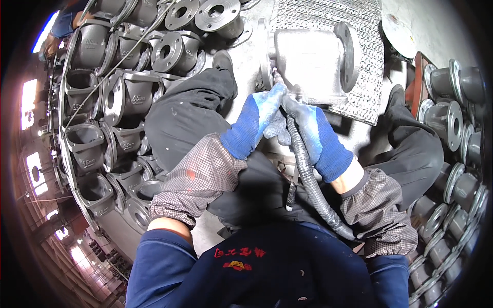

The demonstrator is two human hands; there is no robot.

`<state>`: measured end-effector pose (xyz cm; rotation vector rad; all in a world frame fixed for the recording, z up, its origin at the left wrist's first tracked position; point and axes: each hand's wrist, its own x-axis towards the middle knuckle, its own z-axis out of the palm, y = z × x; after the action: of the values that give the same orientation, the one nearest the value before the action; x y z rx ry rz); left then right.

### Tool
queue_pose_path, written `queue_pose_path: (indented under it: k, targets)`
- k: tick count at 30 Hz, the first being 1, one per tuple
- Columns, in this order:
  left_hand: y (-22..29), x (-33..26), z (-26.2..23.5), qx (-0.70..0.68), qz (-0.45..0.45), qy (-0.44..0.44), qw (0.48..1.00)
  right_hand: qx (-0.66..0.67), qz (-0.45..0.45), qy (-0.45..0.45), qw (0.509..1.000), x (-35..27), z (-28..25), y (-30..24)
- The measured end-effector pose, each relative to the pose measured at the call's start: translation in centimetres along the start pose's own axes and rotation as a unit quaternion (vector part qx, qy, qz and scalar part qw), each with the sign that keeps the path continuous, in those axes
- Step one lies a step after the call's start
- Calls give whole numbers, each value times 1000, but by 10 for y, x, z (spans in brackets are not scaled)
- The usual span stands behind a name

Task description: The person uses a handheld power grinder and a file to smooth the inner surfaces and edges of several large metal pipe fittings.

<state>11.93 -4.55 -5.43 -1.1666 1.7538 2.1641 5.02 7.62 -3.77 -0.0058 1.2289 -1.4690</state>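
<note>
My left hand point(259, 118), in a blue and white work glove, is closed around the front of a slim hand grinder point(277, 77). My right hand point(314, 132), gloved alike, grips it from the other side, and most of its body is hidden between the gloves. A ribbed, tape-wrapped hose point(310, 179) runs back from it under my right forearm. The grinder's tip meets the corner between the left flange point(265, 56) and the body of a silver-grey cast valve housing point(308, 61). The housing lies on its side on a textured metal plate point(328, 10).
Rows of grey flanged castings point(134, 97) stand close on my left; more flanged castings point(446, 120) are stacked at the right beside a red-brown edge point(416, 84). A pale round disc point(399, 34) sits beyond the plate. Another person's arm point(64, 24) shows at the far upper left.
</note>
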Motion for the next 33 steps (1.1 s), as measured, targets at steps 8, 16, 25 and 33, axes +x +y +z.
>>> queue_pose_path:
  k: [8,16,25,33]
  targets:
    - [-22,15,-4,-84,90,16,992,-6,-78,28,997,4,9,11]
    - [-29,20,-9,-74,22,-13,997,27,47,63,996,0,16,5]
    - [-17,19,-14,12,57,-32,998,-20,-43,83,995,4,17,16]
    - [-23,22,-14,-52,58,-36,996,29,-36,97,994,-2,26,10]
